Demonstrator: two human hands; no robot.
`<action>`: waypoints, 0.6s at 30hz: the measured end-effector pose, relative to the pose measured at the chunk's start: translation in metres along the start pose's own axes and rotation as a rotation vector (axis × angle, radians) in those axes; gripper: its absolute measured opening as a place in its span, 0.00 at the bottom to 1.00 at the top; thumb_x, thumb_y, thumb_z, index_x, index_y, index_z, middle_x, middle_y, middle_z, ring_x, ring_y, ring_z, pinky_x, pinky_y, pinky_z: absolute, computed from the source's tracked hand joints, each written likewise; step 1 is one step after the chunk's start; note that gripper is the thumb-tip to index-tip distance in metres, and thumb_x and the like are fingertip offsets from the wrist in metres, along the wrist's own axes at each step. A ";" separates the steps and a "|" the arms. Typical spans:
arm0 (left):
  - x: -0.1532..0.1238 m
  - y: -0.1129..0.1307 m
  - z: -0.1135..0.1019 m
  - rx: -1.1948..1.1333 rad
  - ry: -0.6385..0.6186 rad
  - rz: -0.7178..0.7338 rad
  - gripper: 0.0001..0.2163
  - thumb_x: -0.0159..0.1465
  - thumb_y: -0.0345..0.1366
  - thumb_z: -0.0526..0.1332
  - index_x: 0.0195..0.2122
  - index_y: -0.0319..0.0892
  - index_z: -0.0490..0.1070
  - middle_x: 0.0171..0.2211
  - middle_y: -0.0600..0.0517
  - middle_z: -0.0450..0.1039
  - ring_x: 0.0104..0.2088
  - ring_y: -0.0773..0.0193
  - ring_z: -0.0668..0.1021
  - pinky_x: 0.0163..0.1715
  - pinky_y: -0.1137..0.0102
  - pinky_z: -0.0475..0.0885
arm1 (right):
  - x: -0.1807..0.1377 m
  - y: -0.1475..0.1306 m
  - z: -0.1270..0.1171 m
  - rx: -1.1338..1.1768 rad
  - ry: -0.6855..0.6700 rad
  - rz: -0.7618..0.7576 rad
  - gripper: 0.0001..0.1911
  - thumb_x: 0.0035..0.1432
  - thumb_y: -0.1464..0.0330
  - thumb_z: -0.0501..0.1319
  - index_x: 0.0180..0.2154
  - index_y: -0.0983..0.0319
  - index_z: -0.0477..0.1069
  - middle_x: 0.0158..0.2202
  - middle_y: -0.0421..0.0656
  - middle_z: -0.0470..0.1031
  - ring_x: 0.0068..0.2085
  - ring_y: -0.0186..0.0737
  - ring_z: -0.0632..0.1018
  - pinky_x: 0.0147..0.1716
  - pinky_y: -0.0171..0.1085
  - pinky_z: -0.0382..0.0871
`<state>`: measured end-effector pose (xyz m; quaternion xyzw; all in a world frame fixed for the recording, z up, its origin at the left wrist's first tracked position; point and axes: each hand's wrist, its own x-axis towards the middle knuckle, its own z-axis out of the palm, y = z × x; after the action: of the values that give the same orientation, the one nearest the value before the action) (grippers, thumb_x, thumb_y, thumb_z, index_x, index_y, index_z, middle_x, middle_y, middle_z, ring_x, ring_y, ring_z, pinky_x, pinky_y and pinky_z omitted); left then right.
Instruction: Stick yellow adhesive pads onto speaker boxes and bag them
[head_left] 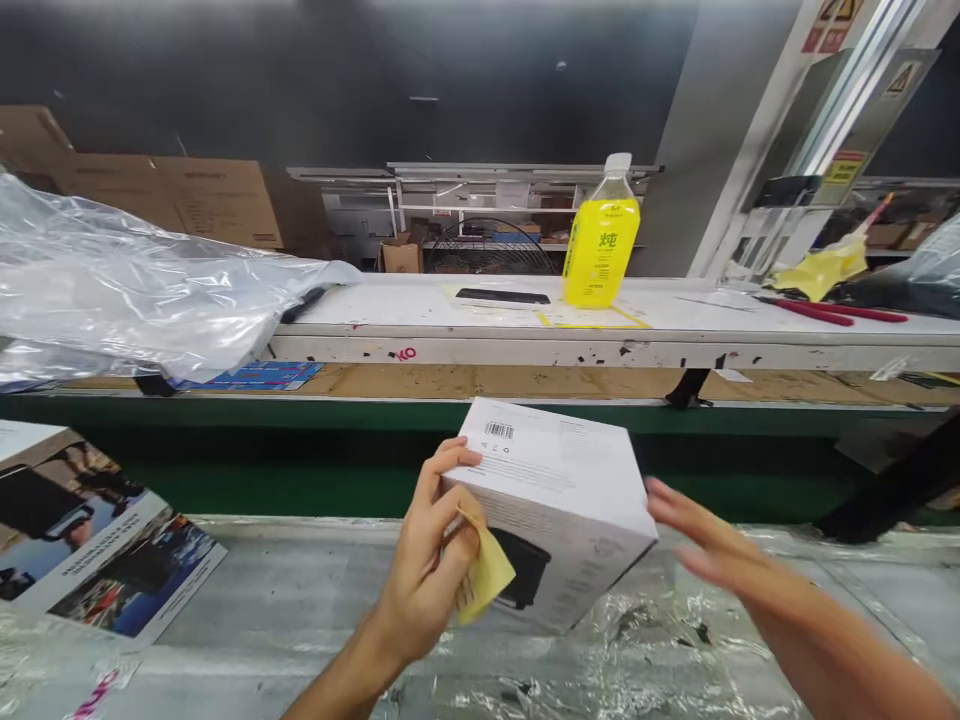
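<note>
A white printed carton [555, 460] sits tilted in front of me, with a barcode on its top and a black device pictured on its side. At its left edge is my left hand [439, 545], closed with a creased yellow slip [487, 575] pinched between thumb and fingers. Its upper fingers rest against the carton's corner. My right hand [701, 535] is slightly blurred, fingers stretched out by the carton's right edge. Whether the fingertips touch the carton I cannot tell.
Another printed box [97, 530] stands at the left on the plastic-covered surface [300, 600]. On the white shelf [420, 310] ahead are a yellow bottle [604, 235], a flat black object [502, 297], red-handled pliers [817, 312] and clear plastic sheeting [135, 280]. Brown cartons [210, 200] stand behind.
</note>
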<state>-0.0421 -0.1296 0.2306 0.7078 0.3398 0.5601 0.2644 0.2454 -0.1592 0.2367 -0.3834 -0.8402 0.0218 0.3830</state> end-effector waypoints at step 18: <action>0.056 0.051 -0.010 -0.059 -0.038 -0.007 0.22 0.72 0.36 0.61 0.64 0.59 0.57 0.32 0.61 0.77 0.29 0.69 0.74 0.29 0.74 0.67 | 0.113 -0.057 0.008 -0.126 0.297 -0.280 0.07 0.63 0.74 0.67 0.43 0.60 0.75 0.40 0.44 0.71 0.40 0.37 0.74 0.39 0.38 0.71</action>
<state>-0.0347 -0.1187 0.3057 0.7091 0.3206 0.5552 0.2935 0.1579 -0.1225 0.3206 -0.2853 -0.8193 -0.1408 0.4771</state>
